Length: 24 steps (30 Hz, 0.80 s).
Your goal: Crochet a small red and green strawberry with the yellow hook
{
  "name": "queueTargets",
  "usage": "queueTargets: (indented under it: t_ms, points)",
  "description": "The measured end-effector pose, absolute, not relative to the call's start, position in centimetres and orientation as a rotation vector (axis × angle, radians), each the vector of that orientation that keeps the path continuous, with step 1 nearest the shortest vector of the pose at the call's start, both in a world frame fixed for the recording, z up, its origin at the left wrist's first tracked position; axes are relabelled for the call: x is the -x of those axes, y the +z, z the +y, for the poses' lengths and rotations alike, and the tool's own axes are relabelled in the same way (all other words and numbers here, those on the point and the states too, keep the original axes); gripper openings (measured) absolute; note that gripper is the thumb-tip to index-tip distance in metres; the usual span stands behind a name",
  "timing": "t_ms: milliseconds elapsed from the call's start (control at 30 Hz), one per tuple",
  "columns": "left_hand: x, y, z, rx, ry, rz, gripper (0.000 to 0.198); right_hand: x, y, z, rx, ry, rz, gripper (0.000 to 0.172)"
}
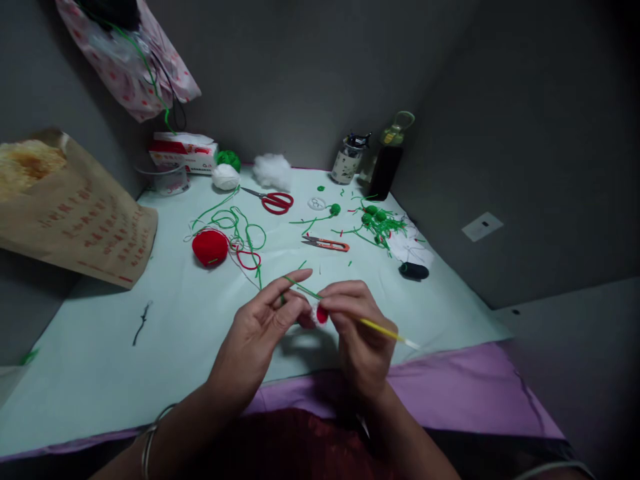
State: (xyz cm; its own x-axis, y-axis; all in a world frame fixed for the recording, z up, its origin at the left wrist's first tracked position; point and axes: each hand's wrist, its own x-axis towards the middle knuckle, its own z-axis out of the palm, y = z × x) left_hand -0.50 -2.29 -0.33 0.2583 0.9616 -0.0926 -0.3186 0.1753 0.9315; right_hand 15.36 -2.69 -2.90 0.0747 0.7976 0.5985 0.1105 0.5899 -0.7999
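Between thumb and fingers, my left hand pinches a small red and white crochet piece. Green yarn runs over its raised index finger toward the piece. My right hand grips a yellow-handled crochet hook like a pen, its tip hidden at the crochet piece. Beyond the hands lie orange thread snips. A red yarn ball sits to the left among loose green and red strands.
Red-handled scissors, a white yarn ball and white stuffing lie farther back. Green crocheted balls with cut strands are at right, near a bottle and a pen cup. A paper bag stands at left.
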Motion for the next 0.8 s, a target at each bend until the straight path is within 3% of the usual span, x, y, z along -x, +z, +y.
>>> queueTargets:
  t_ms: [100, 233, 467, 633, 800]
  points:
    - [0.8, -0.2, -1.8, -1.018, 1.036, 0.867, 0.046, -15.9, -2.8, -1.8, 0.772, 0.825, -1.337, 0.014]
    - [0.9, -0.1, -1.1, -1.087, 0.935, 0.817, 0.061, -16.4, -3.0, -1.3, 0.747, 0.994, -1.25, 0.013]
    - [1.6, 0.6, -0.4, -1.395, 0.976, 0.934, 0.04, -17.1, -2.6, -1.7, 0.724, 1.117, -1.271, 0.018]
    - [2.4, 1.5, -0.2, -1.561, 1.046, 0.984, 0.028, -17.7, -1.5, -2.3, 0.754, 1.007, -1.451, 0.018]
    - [2.1, 1.9, -0.7, -1.626, 1.168, 1.026, 0.029, -17.2, -0.6, -3.3, 0.831, 0.566, -1.696, 0.027]
